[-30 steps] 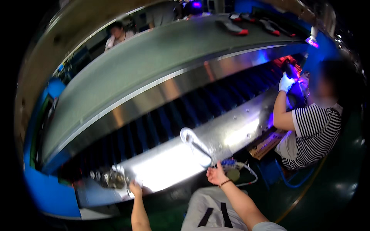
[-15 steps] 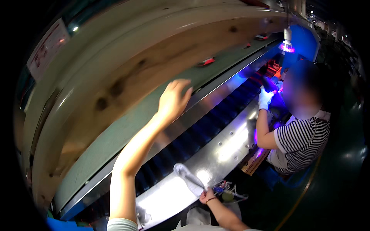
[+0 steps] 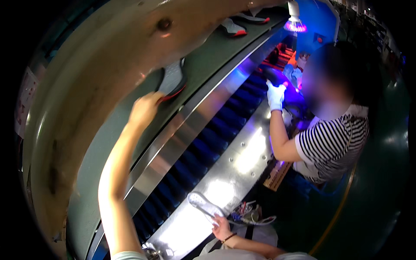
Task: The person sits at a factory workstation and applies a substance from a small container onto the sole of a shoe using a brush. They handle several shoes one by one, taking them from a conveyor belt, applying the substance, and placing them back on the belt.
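**Left hand reaches the shoe sole on the upper belt**

Since half a second ago the left hand [image 3: 145, 109] has stretched further up the grey-green upper conveyor belt [image 3: 108, 143] and now touches the near end of a grey shoe sole with a red edge [image 3: 172, 80]; whether its grip has closed on the sole I cannot tell. The right hand [image 3: 222, 228] stays low at the shiny steel surface [image 3: 242, 160], its grip closed round a translucent white shoe sole [image 3: 203, 204]. A co-worker's white-gloved hand [image 3: 274, 95] works beside the blue ribbed belt [image 3: 203, 147].
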A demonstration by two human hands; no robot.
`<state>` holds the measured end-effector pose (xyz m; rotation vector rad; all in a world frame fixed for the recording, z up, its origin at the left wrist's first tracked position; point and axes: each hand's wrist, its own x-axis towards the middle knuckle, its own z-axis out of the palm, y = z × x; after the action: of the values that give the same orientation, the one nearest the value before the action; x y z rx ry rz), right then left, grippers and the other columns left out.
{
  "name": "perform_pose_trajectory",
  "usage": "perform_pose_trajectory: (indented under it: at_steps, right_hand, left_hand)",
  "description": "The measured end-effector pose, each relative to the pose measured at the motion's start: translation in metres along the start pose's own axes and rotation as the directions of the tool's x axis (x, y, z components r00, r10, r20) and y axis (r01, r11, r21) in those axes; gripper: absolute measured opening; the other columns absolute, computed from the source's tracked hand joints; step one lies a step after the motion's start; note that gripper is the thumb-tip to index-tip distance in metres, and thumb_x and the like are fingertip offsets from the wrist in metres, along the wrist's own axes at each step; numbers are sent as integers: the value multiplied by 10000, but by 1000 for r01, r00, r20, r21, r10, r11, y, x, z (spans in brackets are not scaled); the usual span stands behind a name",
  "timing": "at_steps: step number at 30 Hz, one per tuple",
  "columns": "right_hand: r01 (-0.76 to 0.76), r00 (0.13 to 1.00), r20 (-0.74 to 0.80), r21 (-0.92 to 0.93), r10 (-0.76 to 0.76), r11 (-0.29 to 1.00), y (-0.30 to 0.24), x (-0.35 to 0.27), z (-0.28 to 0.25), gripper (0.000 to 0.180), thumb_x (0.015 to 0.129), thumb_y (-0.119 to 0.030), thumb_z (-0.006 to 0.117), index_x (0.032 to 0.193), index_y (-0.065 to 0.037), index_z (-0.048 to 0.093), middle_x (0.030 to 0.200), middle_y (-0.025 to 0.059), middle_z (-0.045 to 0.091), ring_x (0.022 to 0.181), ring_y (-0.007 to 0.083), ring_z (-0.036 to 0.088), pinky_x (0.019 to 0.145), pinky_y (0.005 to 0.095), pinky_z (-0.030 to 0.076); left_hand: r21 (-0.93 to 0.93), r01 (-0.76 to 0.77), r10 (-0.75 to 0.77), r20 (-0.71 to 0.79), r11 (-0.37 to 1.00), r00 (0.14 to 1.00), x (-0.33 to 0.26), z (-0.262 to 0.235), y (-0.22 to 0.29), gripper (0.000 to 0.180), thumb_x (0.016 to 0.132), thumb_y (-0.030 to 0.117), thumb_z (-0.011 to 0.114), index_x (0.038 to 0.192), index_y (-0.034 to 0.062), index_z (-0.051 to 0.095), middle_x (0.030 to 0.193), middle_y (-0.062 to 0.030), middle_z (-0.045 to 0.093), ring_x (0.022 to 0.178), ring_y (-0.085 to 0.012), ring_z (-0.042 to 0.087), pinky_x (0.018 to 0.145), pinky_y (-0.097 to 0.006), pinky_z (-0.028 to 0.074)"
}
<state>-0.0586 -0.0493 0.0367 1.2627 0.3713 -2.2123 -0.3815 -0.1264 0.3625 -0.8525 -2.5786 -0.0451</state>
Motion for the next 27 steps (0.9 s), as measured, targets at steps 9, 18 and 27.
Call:
perform_pose_trajectory:
  at_steps: [9, 18, 27]
  right_hand:
    - [726, 686, 561, -482, -463, 490, -22, 55, 51, 320, 821, -291, 523, 964, -15, 600, 862, 35, 602, 732, 86, 514, 641, 199, 394]
    - [670, 734, 577, -700, -358, 247, -53, 61, 78, 215, 759, -122, 537, 894, 38, 587, 814, 109, 609, 641, 158, 599, 622, 240, 493]
    - [701, 685, 639, -449, -350, 553, -55, -55, 68, 276, 758, -9, 584, 1012, 81, 519, 920, 131, 577, 777, 178, 584, 711, 254, 493]
  left_hand:
    - [-573, 165, -553, -612, 803, 566, -367, -114, 69, 116, 776, 94, 536, 837, 0, 504, 752, -83, 498, 689, -164, 467, 700, -294, 384]
    - [-678, -269, -715, 550, -684, 432, -424, -121, 51, 432, 735, 84, 393, 1131, -88, 392, 1144, -229, 469, 1032, -355, 488, 846, -534, 409]
    - [-614, -319, -672, 512, -721, 535, -510, -11, 102, 578, 572, 122, 561, 1112, -53, 451, 1026, -160, 551, 936, -263, 545, 878, -358, 404]
